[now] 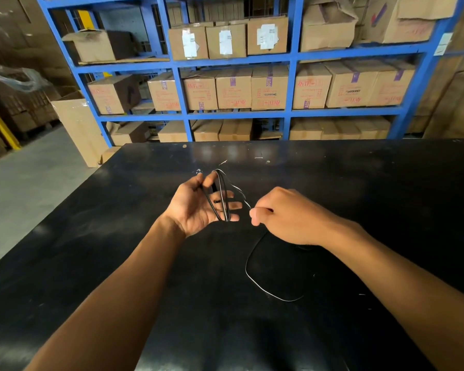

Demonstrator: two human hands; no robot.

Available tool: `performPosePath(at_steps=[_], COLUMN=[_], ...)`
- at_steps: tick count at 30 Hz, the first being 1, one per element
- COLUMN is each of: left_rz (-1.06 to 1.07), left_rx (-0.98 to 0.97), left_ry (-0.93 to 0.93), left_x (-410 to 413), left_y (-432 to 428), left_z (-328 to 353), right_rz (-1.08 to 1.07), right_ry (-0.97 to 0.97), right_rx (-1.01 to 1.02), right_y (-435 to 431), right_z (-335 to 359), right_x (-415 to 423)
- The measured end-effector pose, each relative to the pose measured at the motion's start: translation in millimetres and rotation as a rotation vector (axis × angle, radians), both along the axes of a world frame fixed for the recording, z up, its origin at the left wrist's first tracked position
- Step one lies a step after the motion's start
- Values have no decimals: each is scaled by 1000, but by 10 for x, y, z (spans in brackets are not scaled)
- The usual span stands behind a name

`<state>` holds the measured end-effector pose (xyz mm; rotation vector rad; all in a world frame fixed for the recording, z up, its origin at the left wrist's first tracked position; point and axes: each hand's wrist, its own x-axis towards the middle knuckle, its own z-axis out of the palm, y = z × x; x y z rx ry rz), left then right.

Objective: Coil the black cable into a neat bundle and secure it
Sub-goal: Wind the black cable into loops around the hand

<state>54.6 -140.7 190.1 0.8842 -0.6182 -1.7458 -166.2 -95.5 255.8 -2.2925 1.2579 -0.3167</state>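
A thin black cable (pixel 221 195) is looped a few times around my left hand (pixel 198 204), which is turned palm up above the black table (pixel 118 236) with its thumb pinching the loops at the top. My right hand (pixel 284 215) is just to the right, its fingers curled and pinching the strand that leads off the loops. From under my right hand the loose cable tail (pixel 255 279) sags in a wide curve on the table surface. The cable's far end is hidden under my right forearm.
Behind the table stands a blue metal shelf rack (pixel 184 103) packed with cardboard boxes. A tall cardboard box (pixel 78 129) stands on the concrete floor at the left, past the table's left edge. A yellow post (pixel 0 124) is at the far left.
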Motion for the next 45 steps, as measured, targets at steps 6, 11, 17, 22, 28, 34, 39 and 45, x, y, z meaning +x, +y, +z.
performPosePath(at_steps=[6,11,17,22,28,34,39,45], left_rz=[-13,38,85,100,116,118,101,-3], left_rx=[-44,-50,-53,-48,-46,-64,-84,-142], left_ry=[16,48,78,97,116,154,209,281], left_x=[-38,21,72,97,81,0,-28,-106], left_y=[-36,-31,-12,16,36,41,42,125], left_z=[24,80,149,153,167,181,194,255], right_rz=[-44,-199,-439,-666,-654,-467,-379,-387], right_ry=[48,-150,-707,-955,-957,-539,-428,-551], right_rx=[-66,34,540,599,301,-116,-338,-12], right_y=[170,225,276,270,344,351,353,311], right_z=[-277,-447,-524,-606,-695,-784,-956,-1102], right_x=[86,133,178,244,322,396,433,425])
